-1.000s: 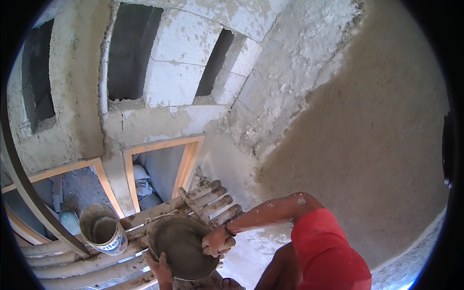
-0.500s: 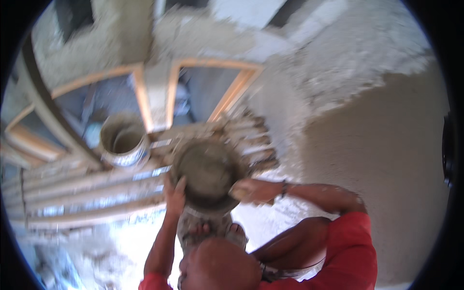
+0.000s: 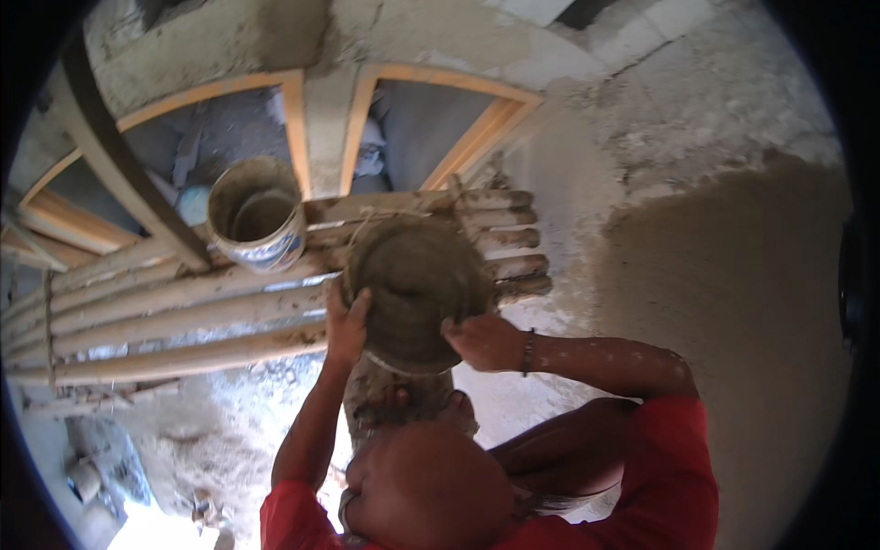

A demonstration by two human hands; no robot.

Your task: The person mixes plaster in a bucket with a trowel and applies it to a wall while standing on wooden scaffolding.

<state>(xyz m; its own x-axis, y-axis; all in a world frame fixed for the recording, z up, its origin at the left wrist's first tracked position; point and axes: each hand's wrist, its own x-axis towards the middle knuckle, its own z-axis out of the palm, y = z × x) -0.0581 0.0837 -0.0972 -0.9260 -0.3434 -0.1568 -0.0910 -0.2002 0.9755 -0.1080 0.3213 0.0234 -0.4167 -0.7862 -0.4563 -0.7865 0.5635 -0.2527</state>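
Observation:
A round basin (image 3: 412, 275) of grey mortar is held over bare feet (image 3: 396, 399) at the edge of a platform of poles (image 3: 183, 298). My left hand (image 3: 346, 325) grips its left rim, thumb over the edge. My right hand (image 3: 484, 341), with a dark bracelet on the wrist, is closed at the lower right rim; some fingers are hidden. Just left of the basin stands a white bucket (image 3: 270, 238) with grey mortar inside. Red sleeves, a bent leg and a rounded bare-skinned shape fill the bottom middle.
A dark curved beam (image 3: 124, 165) crosses at the upper left. Beyond the platform are wood-framed openings (image 3: 362, 137) in a block wall. A plastered surface (image 3: 742, 330) fills the right side. Rubble and small objects (image 3: 202, 504) lie below at the lower left.
The view has shifted, so the basin sits higher in it and more arms and legs show. My right hand has moved from within the mortar to the basin's lower right rim.

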